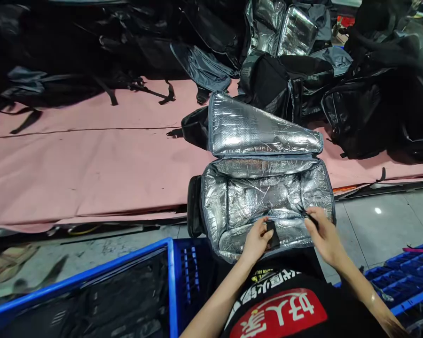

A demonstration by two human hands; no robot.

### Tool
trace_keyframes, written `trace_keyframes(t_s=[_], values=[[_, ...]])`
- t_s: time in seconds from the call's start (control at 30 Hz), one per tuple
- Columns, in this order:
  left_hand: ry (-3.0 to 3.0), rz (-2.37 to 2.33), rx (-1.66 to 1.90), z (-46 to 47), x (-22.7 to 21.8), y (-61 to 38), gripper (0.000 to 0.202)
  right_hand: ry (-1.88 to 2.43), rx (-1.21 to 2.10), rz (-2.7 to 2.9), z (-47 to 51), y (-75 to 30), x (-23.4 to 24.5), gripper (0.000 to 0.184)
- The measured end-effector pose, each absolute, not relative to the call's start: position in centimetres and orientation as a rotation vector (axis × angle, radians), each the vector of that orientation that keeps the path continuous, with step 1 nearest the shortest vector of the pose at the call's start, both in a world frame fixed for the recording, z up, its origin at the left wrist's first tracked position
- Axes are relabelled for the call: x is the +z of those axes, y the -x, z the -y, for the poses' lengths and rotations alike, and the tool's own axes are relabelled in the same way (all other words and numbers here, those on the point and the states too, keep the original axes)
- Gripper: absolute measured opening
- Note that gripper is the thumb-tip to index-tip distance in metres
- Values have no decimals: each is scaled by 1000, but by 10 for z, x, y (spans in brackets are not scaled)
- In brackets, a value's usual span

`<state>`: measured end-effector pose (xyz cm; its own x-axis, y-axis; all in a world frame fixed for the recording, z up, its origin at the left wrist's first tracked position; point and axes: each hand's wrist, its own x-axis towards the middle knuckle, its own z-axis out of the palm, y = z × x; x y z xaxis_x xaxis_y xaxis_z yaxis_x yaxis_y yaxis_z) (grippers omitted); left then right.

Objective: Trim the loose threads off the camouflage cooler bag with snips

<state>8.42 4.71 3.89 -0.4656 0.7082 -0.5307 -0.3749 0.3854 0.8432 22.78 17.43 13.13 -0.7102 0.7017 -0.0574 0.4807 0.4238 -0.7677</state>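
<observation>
Pinching a small dark tool [313, 220] between the thumb and fingers of the right hand [325, 235], over the right end of an open bag [264, 195]. Pinching a black flap [274, 237] with the left hand [257, 241], at the near side of the same bag. Can't tell what kind of tool. Can see the bag wide open at the front edge of a pink table [102, 169], shiny silver inside, with its silver lid [257, 129] folded back. Close to a black top with a red patch [278, 315]. Can see lots of black bags [363, 112] heaped behind the lid, a blue crate [171, 281] holding dark things down on the left, and more blue crates [414, 298] on the right.
</observation>
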Motion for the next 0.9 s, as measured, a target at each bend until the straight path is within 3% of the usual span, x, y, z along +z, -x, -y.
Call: trace_keyframes(t_s=[0.13,0.3,0.5,0.9], values=[[-158,-1498,1460,-37,45,-82,52,789,1322,2553,-176,-182,93,15],[-76,-1451,1507,-33,42,-77,56,890,1441,2608,-179,-172,54,16],[-70,-1404,1503,-34,35,-78,57,978,1520,2603,-178,-186,44,18],[-105,-1418,1508,-34,38,-77,54,828,1267,2735,-178,-184,40,14]])
